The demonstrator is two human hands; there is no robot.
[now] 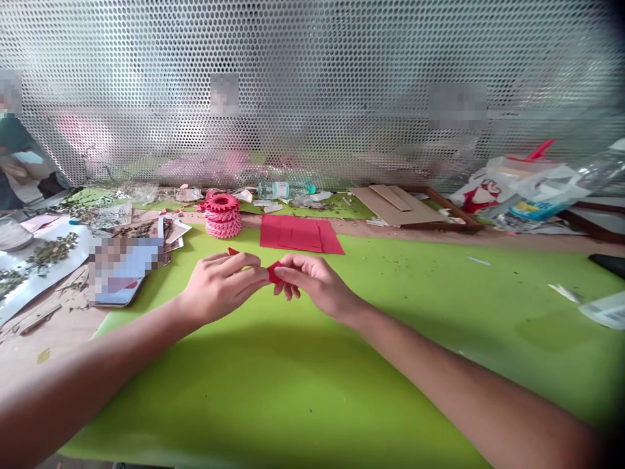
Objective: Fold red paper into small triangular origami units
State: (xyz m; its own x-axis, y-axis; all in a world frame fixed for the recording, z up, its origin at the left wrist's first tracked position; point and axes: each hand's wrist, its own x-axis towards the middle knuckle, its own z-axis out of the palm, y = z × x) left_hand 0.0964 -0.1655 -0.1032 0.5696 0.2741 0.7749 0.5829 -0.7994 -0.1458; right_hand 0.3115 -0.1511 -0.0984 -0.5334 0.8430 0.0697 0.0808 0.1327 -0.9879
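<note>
Red paper piece [274, 272] between the hands [219, 286], red sheet [297, 233] just beyond

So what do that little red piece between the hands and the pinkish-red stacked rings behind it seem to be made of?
The red piece looks like thin matte paper, sharply creased, without shine. The stacked rings probably are paper too: dull, with crisp toothed edges.
</note>
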